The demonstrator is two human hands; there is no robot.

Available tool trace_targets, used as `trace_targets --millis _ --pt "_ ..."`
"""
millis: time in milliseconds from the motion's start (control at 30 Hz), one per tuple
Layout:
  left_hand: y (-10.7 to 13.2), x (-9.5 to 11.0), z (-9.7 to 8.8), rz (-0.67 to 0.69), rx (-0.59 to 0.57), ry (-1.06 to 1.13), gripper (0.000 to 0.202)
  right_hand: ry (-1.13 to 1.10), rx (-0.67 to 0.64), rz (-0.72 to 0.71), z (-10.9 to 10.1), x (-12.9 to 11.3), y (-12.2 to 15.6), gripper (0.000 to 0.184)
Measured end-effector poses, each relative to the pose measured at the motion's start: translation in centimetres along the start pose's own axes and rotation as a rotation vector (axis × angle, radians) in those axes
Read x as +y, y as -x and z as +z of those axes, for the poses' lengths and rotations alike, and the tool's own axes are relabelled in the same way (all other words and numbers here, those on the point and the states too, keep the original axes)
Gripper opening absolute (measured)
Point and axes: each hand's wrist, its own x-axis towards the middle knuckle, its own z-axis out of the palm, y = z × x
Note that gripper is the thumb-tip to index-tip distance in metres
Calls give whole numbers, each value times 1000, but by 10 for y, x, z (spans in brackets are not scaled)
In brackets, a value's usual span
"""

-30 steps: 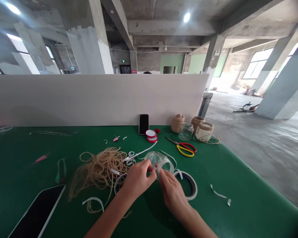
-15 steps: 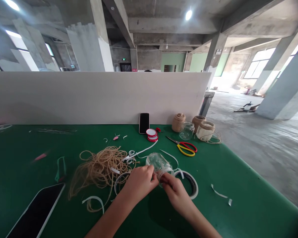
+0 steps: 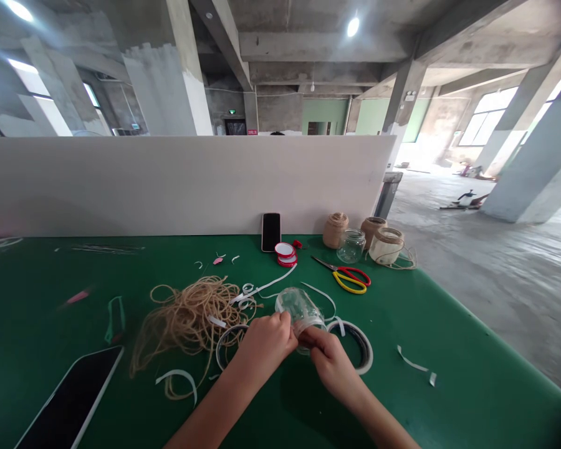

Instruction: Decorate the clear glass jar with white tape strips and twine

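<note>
A clear glass jar [image 3: 299, 305] lies tilted on its side, its mouth turned toward me. At the left of the mouth my left hand [image 3: 268, 340] is closed, fingers pressed at the rim. My right hand [image 3: 330, 352] grips the rim from the right with bent fingers. Whether a thin strip lies between the fingertips is hidden. Behind my right hand is a white tape roll [image 3: 367, 349]; another roll [image 3: 224, 340] is partly covered by my left forearm. A loose heap of jute twine [image 3: 201, 312] lies to the left.
Scissors with red and yellow handles [image 3: 353, 280] lie beyond the jar. Twine-wrapped jars [image 3: 335, 232] and a bare glass jar [image 3: 351, 247] stand at the back right. Red-edged tape rolls [image 3: 286, 252], an upright phone [image 3: 271, 232], a large dark-screened device [image 3: 70, 399] and paper strips [image 3: 414, 362] are around.
Both hands stay at the jar's mouth; my right fingers have shifted slightly along the rim. The jar itself has barely moved.
</note>
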Motion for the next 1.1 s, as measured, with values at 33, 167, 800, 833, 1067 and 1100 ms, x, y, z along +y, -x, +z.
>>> trace_targets --millis 33,167,800,833,1067,1100 --pt "0 0 0 8 1 -3 15 -6 -4 2 0 0 0 35" --pt "-1 -3 1 26 14 -20 14 -33 -31 -2 1 0 -1 37" --pt "-1 -12 4 87 58 11 11 2 -45 -23 0 3 1 38" --pt "-2 -12 3 88 50 11 12 19 -50 -21 0 4 1 38" --pt "-1 -15 -3 135 40 12 15 56 -51 -12 1 4 2 38" --pt "0 -15 -4 139 46 22 15 46 -48 -11 1 4 1 38"
